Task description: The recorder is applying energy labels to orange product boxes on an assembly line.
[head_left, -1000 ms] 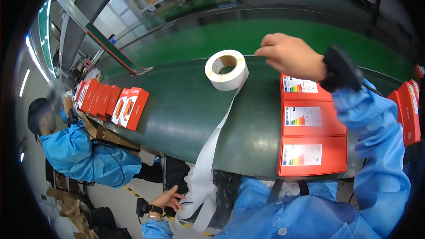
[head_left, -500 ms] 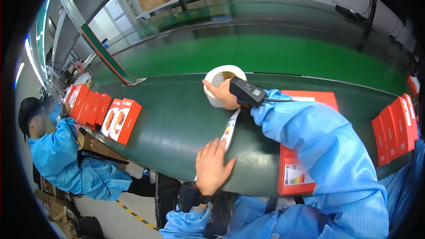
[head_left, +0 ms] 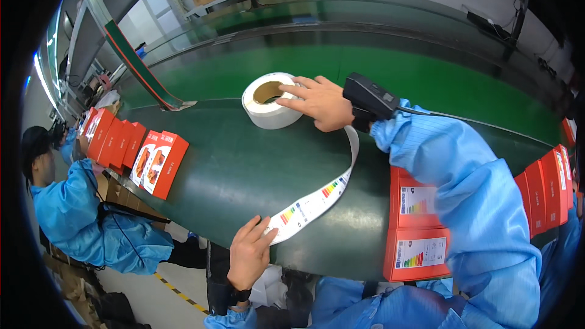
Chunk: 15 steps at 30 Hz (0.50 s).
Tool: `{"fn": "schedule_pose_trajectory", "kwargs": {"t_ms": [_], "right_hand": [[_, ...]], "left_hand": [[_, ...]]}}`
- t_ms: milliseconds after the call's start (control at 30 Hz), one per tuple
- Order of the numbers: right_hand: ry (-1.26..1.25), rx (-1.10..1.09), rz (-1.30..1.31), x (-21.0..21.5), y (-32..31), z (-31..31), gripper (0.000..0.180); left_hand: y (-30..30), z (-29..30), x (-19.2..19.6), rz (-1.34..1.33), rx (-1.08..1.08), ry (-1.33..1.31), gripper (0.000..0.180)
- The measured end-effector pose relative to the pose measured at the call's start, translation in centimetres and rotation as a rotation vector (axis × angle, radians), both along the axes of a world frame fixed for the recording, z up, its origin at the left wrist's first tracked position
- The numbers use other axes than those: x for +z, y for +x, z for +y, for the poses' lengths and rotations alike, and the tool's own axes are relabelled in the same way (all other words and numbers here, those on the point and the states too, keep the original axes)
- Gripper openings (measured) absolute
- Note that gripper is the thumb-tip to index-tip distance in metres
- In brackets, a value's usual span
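A white roll of labels (head_left: 256,116) with a brown core lies at the far middle of the green bench. My right hand (head_left: 322,105) reaches over its right side, fingers stretched out and touching its top near the core. From the roll a label strip (head_left: 311,207), printed with coloured bars, curves round under my right wrist and back toward me. At the near edge my left hand (head_left: 248,262) pinches the strip's end between thumb and fingers. Red boxes (head_left: 417,256) with such labels on them lie to the right, partly hidden by my right sleeve.
More red boxes (head_left: 159,164) stand in a row on the left and another row of red boxes (head_left: 542,198) on the far right. A person (head_left: 91,213) in blue works at the left. A green-faced post (head_left: 137,67) rises from the bench at the back left.
The roll has shifted left and a little up. More strip is drawn out toward me in a wide curve. My left hand has moved down and left, while my right fingers have spread.
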State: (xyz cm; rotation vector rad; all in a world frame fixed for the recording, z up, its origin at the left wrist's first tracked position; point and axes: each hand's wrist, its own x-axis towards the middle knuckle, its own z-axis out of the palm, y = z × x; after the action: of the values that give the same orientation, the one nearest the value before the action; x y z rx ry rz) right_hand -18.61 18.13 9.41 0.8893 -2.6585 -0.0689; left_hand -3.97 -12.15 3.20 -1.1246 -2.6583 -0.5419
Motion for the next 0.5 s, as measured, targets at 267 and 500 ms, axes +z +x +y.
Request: {"fn": "schedule_pose_trajectory", "kwargs": {"t_ms": [267,500], "right_hand": [[0.034,-0.023,-0.092,-1.6,-5.2,-3.0,0.053],[-0.829,-0.378,-0.55,0.5,-6.3,-7.3,0.082]], "left_hand": [[1.2,-0.8,0.2,-0.03,-0.069,0.02,0.035],[1.4,-1.9,-0.5,-0.048,-0.004,0.063,0.034]]}}
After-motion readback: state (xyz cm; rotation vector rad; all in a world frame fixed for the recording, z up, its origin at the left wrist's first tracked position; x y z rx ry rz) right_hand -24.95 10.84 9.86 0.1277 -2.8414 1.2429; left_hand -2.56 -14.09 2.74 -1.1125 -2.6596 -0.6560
